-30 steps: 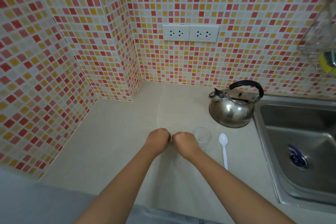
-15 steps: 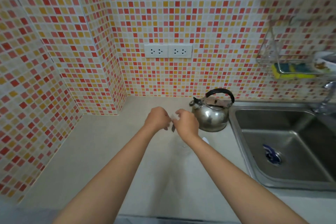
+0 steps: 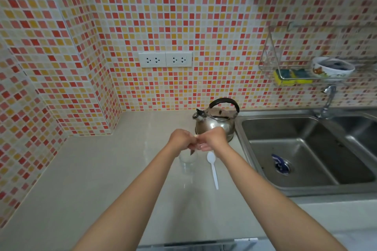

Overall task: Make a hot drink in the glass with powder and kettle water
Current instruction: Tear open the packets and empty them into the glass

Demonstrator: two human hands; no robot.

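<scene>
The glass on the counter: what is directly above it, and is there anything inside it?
Both hands, left and right, pinch a small packet above the glass. The glass looks clear; powder inside cannot be confirmed.

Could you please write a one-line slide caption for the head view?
Both hands, left and right, pinch a small sachet above the glass, beside spoon and kettle.
</scene>
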